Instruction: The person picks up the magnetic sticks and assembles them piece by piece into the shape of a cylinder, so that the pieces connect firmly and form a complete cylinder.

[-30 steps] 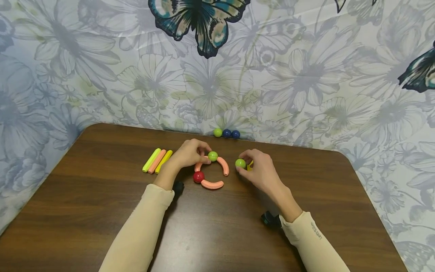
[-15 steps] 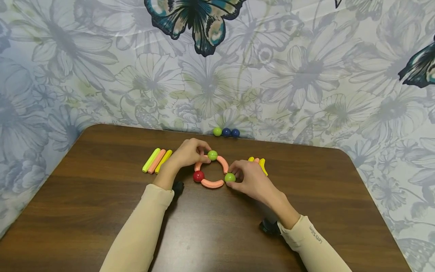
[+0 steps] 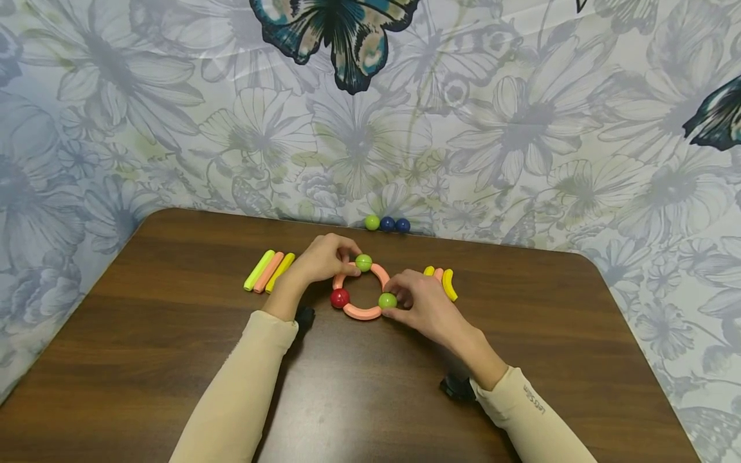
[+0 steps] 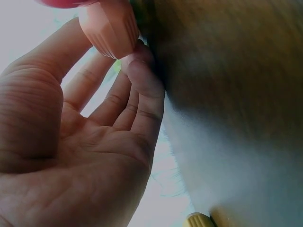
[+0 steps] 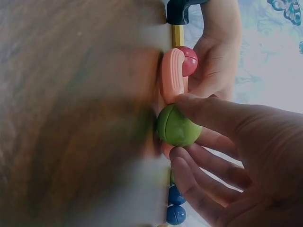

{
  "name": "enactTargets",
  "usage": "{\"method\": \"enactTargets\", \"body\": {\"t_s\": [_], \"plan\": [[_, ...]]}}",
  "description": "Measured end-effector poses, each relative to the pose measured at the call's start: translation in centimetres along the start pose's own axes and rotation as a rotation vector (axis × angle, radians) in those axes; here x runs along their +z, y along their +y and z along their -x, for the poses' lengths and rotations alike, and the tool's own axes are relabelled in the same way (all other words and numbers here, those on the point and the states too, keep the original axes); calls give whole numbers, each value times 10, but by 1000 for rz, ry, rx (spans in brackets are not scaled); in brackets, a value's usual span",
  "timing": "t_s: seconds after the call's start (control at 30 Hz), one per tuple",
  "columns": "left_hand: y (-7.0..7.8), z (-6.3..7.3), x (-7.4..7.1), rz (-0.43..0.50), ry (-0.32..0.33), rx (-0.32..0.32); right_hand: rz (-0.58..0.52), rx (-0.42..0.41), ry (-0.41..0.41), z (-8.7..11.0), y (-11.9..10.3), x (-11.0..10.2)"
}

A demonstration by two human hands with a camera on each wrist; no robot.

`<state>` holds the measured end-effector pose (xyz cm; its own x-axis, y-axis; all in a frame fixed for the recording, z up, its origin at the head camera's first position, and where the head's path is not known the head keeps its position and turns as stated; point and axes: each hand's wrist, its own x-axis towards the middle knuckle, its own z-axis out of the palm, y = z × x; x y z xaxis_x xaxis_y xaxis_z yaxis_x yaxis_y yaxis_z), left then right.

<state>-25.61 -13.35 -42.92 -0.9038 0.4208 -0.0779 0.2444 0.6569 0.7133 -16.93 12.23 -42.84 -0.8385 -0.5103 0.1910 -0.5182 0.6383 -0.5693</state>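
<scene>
A ring of curved pink rods (image 3: 362,313) with balls at the joints lies on the brown table (image 3: 347,392). One green ball (image 3: 363,262) is at its far side and a red ball (image 3: 339,298) at its near left. My left hand (image 3: 321,259) pinches the upper-left curved rod (image 3: 338,281) beside the far green ball; its fingertips are partly hidden behind a pink rod (image 4: 110,28) in the left wrist view. My right hand (image 3: 425,305) holds another green ball (image 5: 179,126) between thumb and fingers, right at the ends of two pink rods.
Three straight rods, light green (image 3: 258,270), pink (image 3: 269,272) and yellow (image 3: 280,272), lie left of the ring. Short curved yellow (image 3: 449,285) and pink pieces lie behind my right hand. One green ball (image 3: 372,222) and two blue balls (image 3: 395,224) line the back edge by the patterned wall cloth.
My right hand has brought its green ball leftward and nearer from beside the short curved pieces to the gap in the ring's right side. My left hand stays in place.
</scene>
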Motion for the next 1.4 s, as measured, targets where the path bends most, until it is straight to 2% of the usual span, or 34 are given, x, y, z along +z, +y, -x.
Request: {"method": "enactTargets", "body": {"t_s": [0.2, 0.5, 1.07, 1.4], "plan": [[0, 0, -1, 2, -4, -7, 7, -7, -22, 0, 3, 0], [1, 0, 0, -3, -7, 7, 55, 41, -128, 2, 4, 2], [-1, -2, 0, -22, -9, 25, 76, 0, -126, 1, 8, 4], [4, -1, 2, -66, 9, 18, 116, -11, -133, 2, 7, 3]]}}
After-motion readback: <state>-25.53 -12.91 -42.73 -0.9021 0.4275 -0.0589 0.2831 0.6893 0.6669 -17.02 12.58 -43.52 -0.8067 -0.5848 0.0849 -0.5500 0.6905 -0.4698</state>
